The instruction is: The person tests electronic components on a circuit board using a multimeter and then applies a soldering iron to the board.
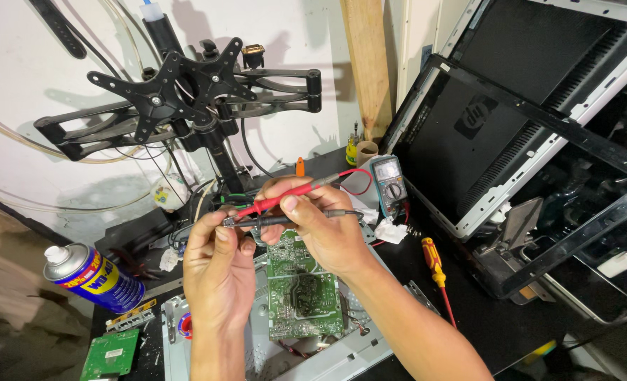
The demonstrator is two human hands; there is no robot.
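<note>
**Both probes in hand, over the board**

My right hand is closed round the red probe; thumb on top, fingers curled under, pinching it mid-shaft; its metal tip end pts up-right toward the meter, red lead looping back to it. The black probe lies just below the red one, nearly parallel; it passes under my right thumb and fingers too, so the right hand touches both. My left hand is closed on the black probe's left end; thumb and forefinger pinched on it, other fingers folded in toward the palm; no gap showing betw. fingers and probe. The two hands touch at the fingertips, held up above the green board; neither probe tip touches the board.

The board sits on a grey metal chassis on the black bench; a second, smaller green board lies lower left, near a blue-and-yellow spray can lying on its side. A red-and-yellow screwdriver lies on the bench to the right of my forearm, well apart from the hands. A black monitor arm stands behind, w/ cables hanging; a monitor back and a loose black bezel lean at right. An orange-capped thing pokes up behind my right hand; can't tell what it is.
</note>
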